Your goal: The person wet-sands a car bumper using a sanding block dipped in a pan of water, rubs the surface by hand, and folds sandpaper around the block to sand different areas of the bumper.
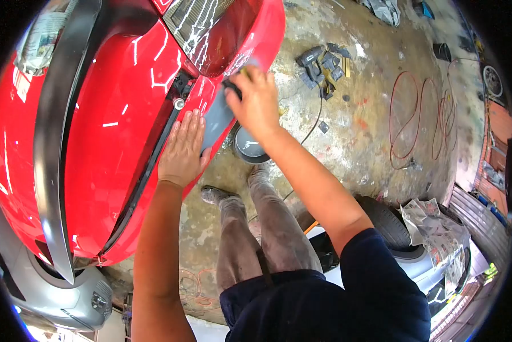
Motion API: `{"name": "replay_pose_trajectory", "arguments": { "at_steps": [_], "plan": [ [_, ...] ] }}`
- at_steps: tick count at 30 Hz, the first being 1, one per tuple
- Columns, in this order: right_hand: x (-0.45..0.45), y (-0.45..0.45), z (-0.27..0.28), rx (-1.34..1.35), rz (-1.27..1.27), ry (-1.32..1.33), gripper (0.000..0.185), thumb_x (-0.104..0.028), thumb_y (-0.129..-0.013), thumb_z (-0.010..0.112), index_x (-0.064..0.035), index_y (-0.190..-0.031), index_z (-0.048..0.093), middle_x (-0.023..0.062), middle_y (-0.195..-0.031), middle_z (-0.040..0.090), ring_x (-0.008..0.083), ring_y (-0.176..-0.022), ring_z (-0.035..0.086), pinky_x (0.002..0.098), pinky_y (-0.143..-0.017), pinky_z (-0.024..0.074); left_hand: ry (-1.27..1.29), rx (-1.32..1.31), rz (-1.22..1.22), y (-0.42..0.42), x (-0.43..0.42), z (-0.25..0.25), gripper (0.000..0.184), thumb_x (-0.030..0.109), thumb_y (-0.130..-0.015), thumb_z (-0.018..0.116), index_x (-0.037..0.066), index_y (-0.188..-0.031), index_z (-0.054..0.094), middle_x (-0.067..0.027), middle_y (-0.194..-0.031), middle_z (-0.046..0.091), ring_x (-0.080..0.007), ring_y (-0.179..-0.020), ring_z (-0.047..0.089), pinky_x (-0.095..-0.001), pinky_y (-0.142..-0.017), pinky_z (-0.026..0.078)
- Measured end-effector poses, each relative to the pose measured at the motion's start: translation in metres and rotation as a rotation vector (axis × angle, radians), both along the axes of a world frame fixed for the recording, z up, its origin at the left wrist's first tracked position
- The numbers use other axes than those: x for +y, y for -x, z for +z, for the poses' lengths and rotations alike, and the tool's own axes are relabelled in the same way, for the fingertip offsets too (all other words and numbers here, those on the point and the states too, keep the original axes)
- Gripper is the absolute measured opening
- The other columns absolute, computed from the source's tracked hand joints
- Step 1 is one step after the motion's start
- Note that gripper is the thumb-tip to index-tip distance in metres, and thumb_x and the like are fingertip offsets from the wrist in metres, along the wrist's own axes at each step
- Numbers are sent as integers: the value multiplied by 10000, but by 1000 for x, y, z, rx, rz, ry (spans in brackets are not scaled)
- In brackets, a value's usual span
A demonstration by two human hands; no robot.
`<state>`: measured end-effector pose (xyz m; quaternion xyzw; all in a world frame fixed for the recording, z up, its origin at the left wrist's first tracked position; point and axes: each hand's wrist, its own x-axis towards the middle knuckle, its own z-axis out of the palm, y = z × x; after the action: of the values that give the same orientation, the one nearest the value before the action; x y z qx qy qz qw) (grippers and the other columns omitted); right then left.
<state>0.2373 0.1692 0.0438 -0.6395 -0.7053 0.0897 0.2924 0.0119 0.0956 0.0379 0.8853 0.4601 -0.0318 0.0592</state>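
Note:
A red car (110,122) fills the left side, its rear bumper carrying a smooth grey patch (215,122). My left hand (182,145) lies flat on the red edge beside that patch, fingers stretched out. Slightly blurred, my right hand (257,102) is closed around a small dark block (231,89) with a yellowish part, held against the bumper just below the tail light (210,37). The block's exact kind is hard to make out. Near my feet, a round bucket (249,145) stands under the bumper, partly hidden by my right forearm.
On the stained concrete floor lie dark scraps and a black tool (310,62) with a cable. A red hose (394,119) loops at the right. Behind me are a tyre (384,222) and a newspaper-covered car part (438,233). A silver car (73,296) stands at lower left.

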Motion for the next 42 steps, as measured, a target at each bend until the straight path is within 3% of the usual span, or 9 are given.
{"name": "replay_pose_trajectory", "arguments": {
  "at_steps": [2, 5, 9, 12, 16, 21, 29, 36, 42],
  "plan": [
    [8, -15, -2, 114, 146, 4, 284, -206, -793, 796, -133, -1063, 747, 143, -1252, 646, 379, -1114, 565, 508, -923, 499, 13, 3, -9, 0, -2, 1, 818, 438, -993, 592, 7, -1629, 311, -162, -1730, 254, -286, -1620, 194, -446, -1323, 149],
    [14, -15, 3, -60, 4, 16, 291, -202, -796, 802, -124, -1072, 752, 145, -1245, 646, 375, -1099, 572, 492, -932, 504, 15, 11, -3, 0, -3, 0, 818, 440, -992, 595, 7, -1627, 314, -159, -1732, 253, -286, -1621, 192, -447, -1323, 148],
    [7, -17, -2, 102, 150, -3, 259, -195, -799, 792, -123, -1043, 744, 141, -1232, 644, 375, -1079, 568, 504, -907, 499, 14, 2, 0, 0, -1, 1, 818, 439, -991, 599, 7, -1626, 317, -157, -1730, 259, -287, -1621, 194, -447, -1323, 148],
    [2, -5, 5, -37, -26, 24, 287, -188, -828, 798, -85, -1091, 745, 173, -1246, 632, 394, -1107, 573, 491, -975, 477, -7, -18, -1, 1, -1, -3, 813, 433, -992, 600, 8, -1625, 320, -158, -1727, 266, -288, -1619, 199, -448, -1323, 148],
    [-28, -3, 11, 271, 135, 58, 313, -208, -821, 812, -100, -1108, 748, 163, -1274, 638, 391, -1149, 572, 497, -1004, 479, 28, -3, 3, 0, -2, 3, 806, 421, -991, 605, -4, -1617, 331, -165, -1723, 272, -292, -1617, 205, -453, -1321, 157],
    [-85, -85, 1, 219, -35, 139, 366, -164, -822, 835, -87, -1166, 737, 195, -1332, 627, 421, -1192, 563, 505, -1016, 471, -18, -17, 0, -6, 0, 8, 801, 400, -980, 623, -34, -1596, 352, -206, -1707, 286, -321, -1615, 206, -476, -1316, 162],
    [-227, -176, -31, 226, -116, 448, 396, -170, -840, 831, -88, -1207, 707, 217, -1358, 607, 441, -1182, 569, 512, -1018, 475, -77, 82, -6, -98, 57, 2, 785, 411, -996, 607, -44, -1588, 367, -217, -1701, 292, -320, -1602, 236, -480, -1317, 159],
    [-246, -179, -12, 353, -108, 533, 393, -162, -838, 827, -74, -1202, 705, 219, -1367, 600, 431, -1195, 567, 495, -1021, 478, -283, 309, -59, -193, 132, -26, 775, 488, -1047, 502, -12, -1615, 337, -177, -1718, 280, -287, -1613, 206, -454, -1324, 131],
    [-230, -184, -6, 431, -107, 486, 408, -161, -835, 831, -72, -1208, 692, 187, -1353, 589, 419, -1198, 547, 492, -1021, 473, -163, 370, -229, -164, 115, -12, 773, 502, -1050, 491, 7, -1623, 335, -163, -1718, 287, -281, -1612, 208, -456, -1325, 122]
  ]
}}
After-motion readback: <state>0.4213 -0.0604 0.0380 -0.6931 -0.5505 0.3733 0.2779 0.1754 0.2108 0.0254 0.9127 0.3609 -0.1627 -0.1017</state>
